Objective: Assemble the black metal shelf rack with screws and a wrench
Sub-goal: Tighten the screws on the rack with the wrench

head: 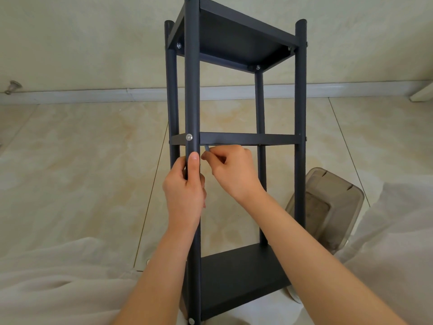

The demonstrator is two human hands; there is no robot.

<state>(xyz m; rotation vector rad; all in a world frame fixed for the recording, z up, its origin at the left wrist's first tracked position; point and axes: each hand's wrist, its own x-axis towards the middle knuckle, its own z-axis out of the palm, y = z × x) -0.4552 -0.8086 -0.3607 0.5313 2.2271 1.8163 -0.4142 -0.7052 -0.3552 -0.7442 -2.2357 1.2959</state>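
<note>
3 shelves [234, 277] w/ 4 posts [192, 90]

Translucent grey plastic bin [328, 207] on beige marble-pattern tiled floor [82, 160], at right. White baseboard [93, 95] along wall. Metal doorstop [13, 86] far left.

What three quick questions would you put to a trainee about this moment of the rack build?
1. True or false: the left hand grips the near post.
2. Where does the right hand pinch the wrench? A: above the top shelf. B: just under the middle shelf. C: down on the floor.
3. Fill in: the rack has ___ shelves fitted.

Key: 1 true; 2 B; 3 three.
</note>
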